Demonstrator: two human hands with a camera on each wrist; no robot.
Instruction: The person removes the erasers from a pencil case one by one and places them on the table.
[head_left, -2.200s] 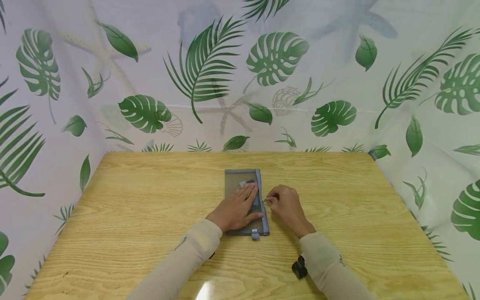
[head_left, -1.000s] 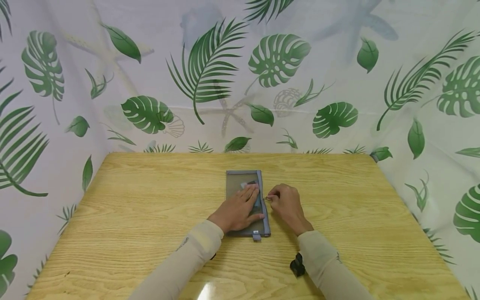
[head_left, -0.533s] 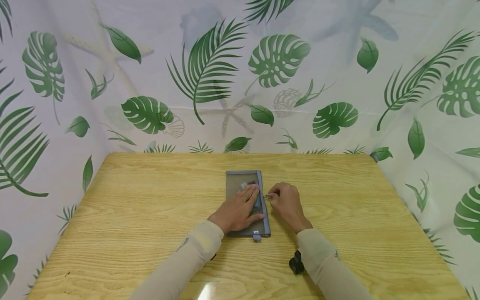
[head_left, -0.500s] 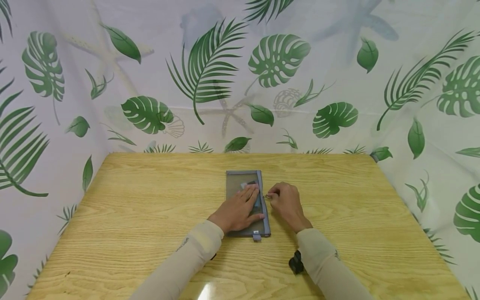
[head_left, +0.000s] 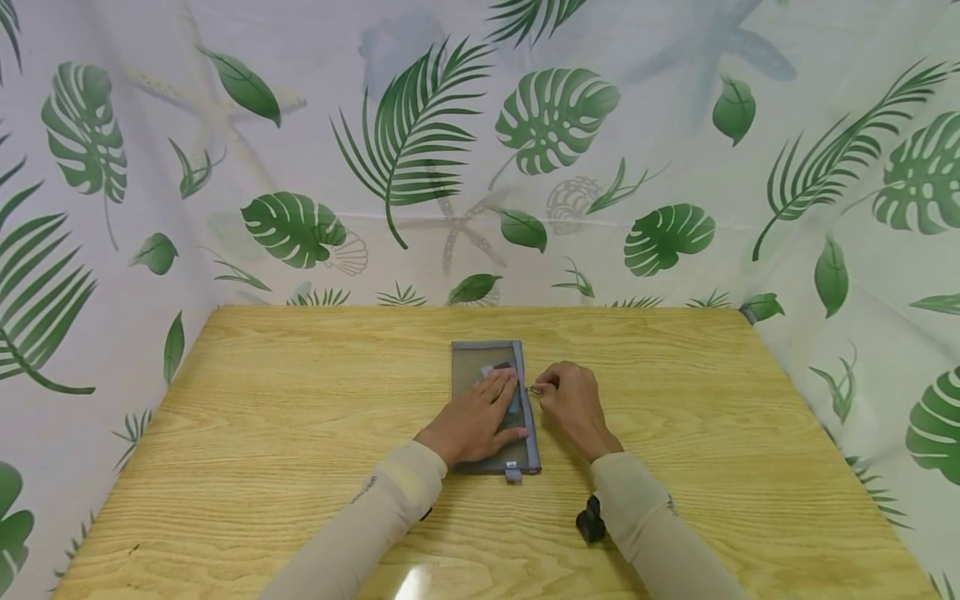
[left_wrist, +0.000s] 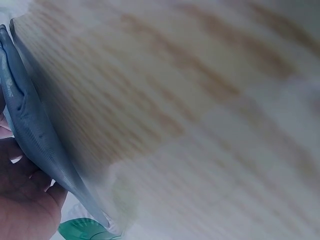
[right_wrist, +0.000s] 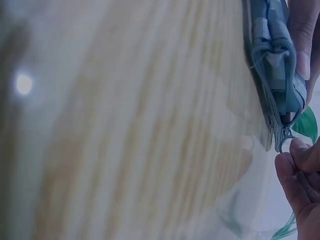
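Observation:
A grey-blue mesh zipper pouch (head_left: 465, 358) lies flat on the wooden table, its zipped edge facing right. My left hand (head_left: 471, 423) rests flat on the pouch, fingers straight and thumb near the zipped edge. Under that hand, something light blue and dark shows through the mesh, mostly hidden. The thumb and forefinger of my right hand (head_left: 572, 402) pinch the ring-shaped zipper pull (right_wrist: 285, 141) at the right edge. Seen from the right wrist, the pouch mouth (right_wrist: 277, 65) gapes on the near side of the pull.
A small fabric tab (head_left: 513, 476) sticks out from the pouch's near end. The wooden table (head_left: 300, 383) extends around it, with a leaf-patterned cloth (head_left: 450, 150) hanging behind and at both sides. Dark wrist-camera mounts (head_left: 591, 521) sit at the sleeves.
My right hand has slid a little away from the body along the pouch's edge, drawing the zipper pull with it. The left hand keeps its place on the pouch.

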